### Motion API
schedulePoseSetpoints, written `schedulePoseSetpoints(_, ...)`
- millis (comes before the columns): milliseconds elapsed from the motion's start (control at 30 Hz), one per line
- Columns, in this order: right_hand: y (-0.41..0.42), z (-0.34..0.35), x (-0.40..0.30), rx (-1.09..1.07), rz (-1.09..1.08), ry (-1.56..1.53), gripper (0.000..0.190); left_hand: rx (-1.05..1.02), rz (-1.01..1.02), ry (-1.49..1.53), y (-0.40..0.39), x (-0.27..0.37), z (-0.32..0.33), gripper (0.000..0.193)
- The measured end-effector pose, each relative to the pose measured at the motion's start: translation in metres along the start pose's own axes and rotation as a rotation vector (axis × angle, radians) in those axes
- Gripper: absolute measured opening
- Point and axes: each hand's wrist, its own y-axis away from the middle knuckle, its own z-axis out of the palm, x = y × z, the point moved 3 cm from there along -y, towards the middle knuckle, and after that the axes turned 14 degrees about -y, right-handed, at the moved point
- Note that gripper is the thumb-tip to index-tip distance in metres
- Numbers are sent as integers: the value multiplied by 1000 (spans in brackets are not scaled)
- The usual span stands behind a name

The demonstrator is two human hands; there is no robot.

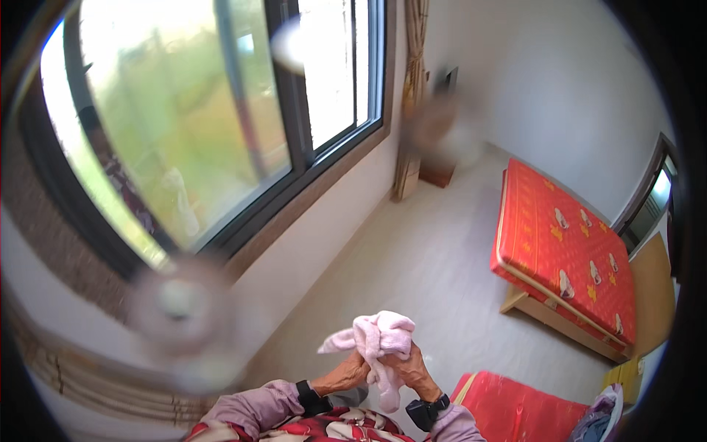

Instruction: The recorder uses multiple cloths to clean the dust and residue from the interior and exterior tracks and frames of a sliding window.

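A pink fluffy cloth [386, 334] is bunched up in front of my body, with one end sticking out to the left and another hanging down. My left hand [347, 374] grips it from the left side. From the right, my right hand [411, 369] closes on the same cloth, its fingers partly hidden behind the fabric. Both wrists wear black bands. Just left of the hands rises a wide sliding window [182, 110] with dark frames, its glass showing blurred greenery and a reflection.
A bed with a red patterned mattress [563, 248] stands on the right. Another red mattress [508, 406] lies at the lower right, with a pile of clothing [599, 414] at its edge. A tied curtain [411, 83] hangs beyond the window. Blurry spots on the lens hide parts of the view.
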Motion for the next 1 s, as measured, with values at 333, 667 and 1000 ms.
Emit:
schedulePoseSetpoints(333,-199,-172,-113,347,-230,49,75,811,235,-690,-247,41,-256,44)
schedulePoseSetpoints(667,-528,-175,-213,-88,-411,391,76,1519,-110,-1494,-326,91,-455,47)
schedulePoseSetpoints(1000,-733,97,-547,-616,-1590,264,44,1169,-370,-1911,-421,116,-500,56)
